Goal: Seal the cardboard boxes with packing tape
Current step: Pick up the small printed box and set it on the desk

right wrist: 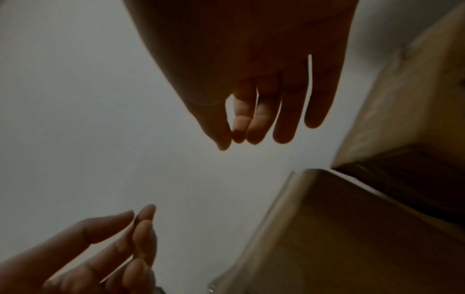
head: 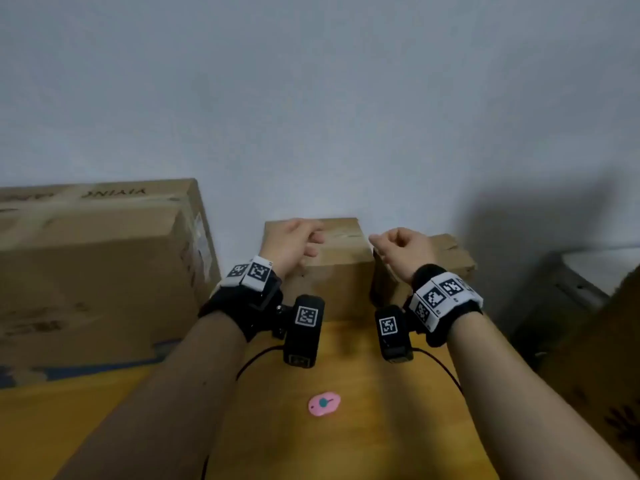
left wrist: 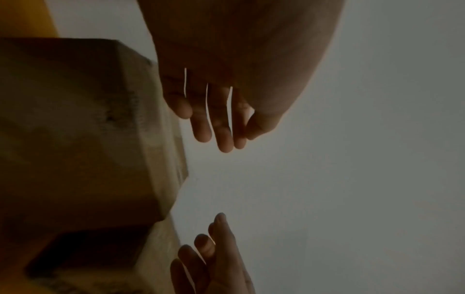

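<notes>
At twelve o'clock on the table (head: 363,427), against the wall, two small cardboard boxes (head: 341,268) stand side by side, flaps down, contents hidden. Both hands, the left hand (head: 292,244) and right hand (head: 401,249), hover above them, fingers loosely relaxed, holding nothing. At nine o'clock a large box (head: 93,271) lies lengthwise. A pink cutter (head: 324,403) lies at six o'clock.

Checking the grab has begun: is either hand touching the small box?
Apart. Both wrist views show wall between the left hand, the right hand and the small box.

Wooden table (head: 363,427) bears cardboard boxes (head: 332,271), pink object (head: 324,403).
</notes>
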